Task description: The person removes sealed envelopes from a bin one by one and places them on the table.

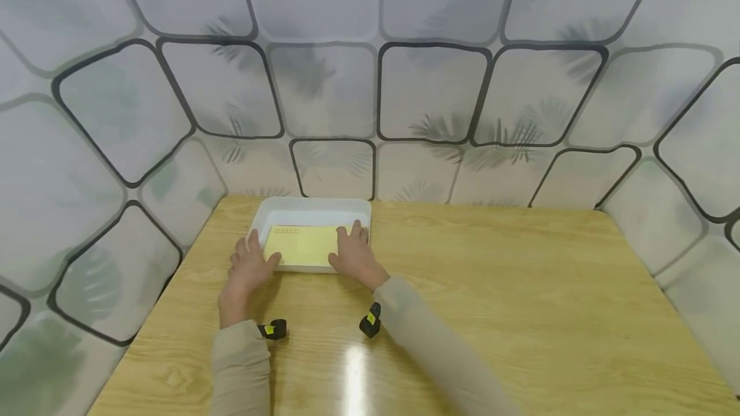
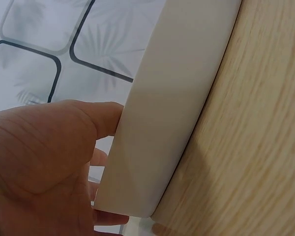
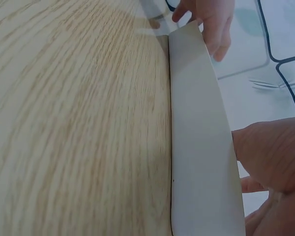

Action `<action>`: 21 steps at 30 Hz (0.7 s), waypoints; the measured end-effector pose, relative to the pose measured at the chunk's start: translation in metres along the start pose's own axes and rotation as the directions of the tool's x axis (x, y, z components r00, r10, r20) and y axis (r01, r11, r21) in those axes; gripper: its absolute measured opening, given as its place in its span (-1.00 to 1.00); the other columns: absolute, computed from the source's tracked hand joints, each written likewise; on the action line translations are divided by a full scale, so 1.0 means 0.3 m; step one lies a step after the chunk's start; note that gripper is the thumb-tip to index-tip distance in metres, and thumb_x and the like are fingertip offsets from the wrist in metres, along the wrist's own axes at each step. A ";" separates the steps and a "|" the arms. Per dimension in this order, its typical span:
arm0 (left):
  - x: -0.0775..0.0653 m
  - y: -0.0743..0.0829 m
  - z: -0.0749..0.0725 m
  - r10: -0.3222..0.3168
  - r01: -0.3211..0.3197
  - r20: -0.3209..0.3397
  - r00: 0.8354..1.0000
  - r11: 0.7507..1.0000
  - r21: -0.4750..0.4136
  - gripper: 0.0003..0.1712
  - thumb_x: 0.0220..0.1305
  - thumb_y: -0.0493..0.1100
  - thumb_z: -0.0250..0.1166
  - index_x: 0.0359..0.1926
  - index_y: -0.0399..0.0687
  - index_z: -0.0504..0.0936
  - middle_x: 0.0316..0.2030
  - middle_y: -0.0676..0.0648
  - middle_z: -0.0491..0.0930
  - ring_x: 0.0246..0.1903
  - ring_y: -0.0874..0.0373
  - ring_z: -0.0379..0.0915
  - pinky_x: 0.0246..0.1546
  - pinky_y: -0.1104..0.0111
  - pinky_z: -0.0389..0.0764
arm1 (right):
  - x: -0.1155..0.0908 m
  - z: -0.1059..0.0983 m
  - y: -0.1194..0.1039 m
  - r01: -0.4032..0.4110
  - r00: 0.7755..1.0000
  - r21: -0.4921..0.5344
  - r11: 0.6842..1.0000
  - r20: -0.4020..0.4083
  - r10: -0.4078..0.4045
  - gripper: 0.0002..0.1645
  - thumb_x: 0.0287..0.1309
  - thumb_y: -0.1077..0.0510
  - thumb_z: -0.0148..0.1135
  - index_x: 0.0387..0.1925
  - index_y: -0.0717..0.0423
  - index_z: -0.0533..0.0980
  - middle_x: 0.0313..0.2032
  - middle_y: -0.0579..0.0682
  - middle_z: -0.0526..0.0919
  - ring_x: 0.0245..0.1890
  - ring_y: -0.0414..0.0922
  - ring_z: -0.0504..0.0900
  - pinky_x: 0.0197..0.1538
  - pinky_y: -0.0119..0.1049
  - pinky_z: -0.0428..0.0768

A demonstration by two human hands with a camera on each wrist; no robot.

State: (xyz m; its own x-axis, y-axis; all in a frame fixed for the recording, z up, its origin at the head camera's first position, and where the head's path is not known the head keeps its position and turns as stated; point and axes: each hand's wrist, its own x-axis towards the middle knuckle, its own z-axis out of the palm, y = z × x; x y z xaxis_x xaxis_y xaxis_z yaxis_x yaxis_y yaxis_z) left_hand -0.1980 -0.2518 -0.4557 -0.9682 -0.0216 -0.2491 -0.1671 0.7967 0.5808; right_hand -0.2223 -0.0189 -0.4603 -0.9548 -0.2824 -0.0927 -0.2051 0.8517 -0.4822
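A yellow envelope point(image 1: 300, 246) with a row of small printed boxes in one corner lies in a shallow white tray point(image 1: 309, 203). My left hand point(image 1: 248, 268) is at the tray's front left corner. Its thumb reaches over the front rim beside the envelope's edge, and its spread fingers lie along the left side. On the right, my right hand point(image 1: 354, 255) extends its fingers over the envelope's right end, with the thumb near the front rim. Both wrist views show the front wall point(image 2: 157, 98) with a thumb passing behind it; the tray floor is hidden there.
The tray stands on a wood-grain table point(image 1: 491, 300), near its far left corner. Behind and beside the table hangs a patterned curtain point(image 1: 324, 88). A black wrist strap piece point(image 1: 370, 321) shows at the right cuff, another point(image 1: 274, 329) at the left.
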 end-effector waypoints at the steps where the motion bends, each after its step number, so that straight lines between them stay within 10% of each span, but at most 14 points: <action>1: 0.001 0.000 0.001 -0.001 0.001 0.000 1.000 1.000 -0.001 0.02 0.45 0.06 -0.03 0.51 -0.32 -0.49 0.42 -0.58 -0.49 0.37 -0.61 -0.44 0.26 -0.45 -0.15 | 0.002 0.004 0.000 -0.010 1.000 -0.003 1.000 -0.002 0.010 -0.25 0.35 0.02 0.14 0.42 0.27 0.16 0.46 0.49 -0.13 0.46 0.39 -0.03 0.25 0.03 0.47; 10: 0.002 0.006 0.002 0.000 0.000 0.000 1.000 1.000 -0.008 0.01 0.45 0.05 -0.02 0.50 -0.34 -0.47 0.42 -0.59 -0.49 0.37 -0.62 -0.43 0.24 -0.46 -0.14 | 0.009 0.004 -0.003 -0.041 0.999 0.095 0.995 0.009 0.041 -0.26 0.28 0.09 0.13 0.40 0.28 0.20 0.47 0.50 -0.15 0.49 0.37 -0.11 0.27 0.10 0.44; 21: 0.003 0.010 0.005 -0.007 0.007 0.001 1.000 1.000 0.001 0.01 0.46 0.05 -0.02 0.50 -0.34 -0.48 0.42 -0.59 -0.49 0.37 -0.62 -0.42 0.26 -0.45 -0.13 | 0.013 -0.003 0.011 0.028 0.999 0.266 0.964 -0.040 -0.018 -0.38 0.20 0.16 0.17 0.27 0.33 0.37 0.27 0.34 0.30 0.28 0.18 0.28 0.23 0.04 0.44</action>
State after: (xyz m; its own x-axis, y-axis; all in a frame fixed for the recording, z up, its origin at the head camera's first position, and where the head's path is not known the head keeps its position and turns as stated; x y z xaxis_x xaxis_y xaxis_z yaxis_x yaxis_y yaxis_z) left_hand -0.1991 -0.2485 -0.4553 -0.9669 -0.0270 -0.2538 -0.1740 0.7971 0.5782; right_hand -0.2270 -0.0169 -0.4614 -0.9588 -0.2800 -0.0490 -0.1674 0.6955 -0.6987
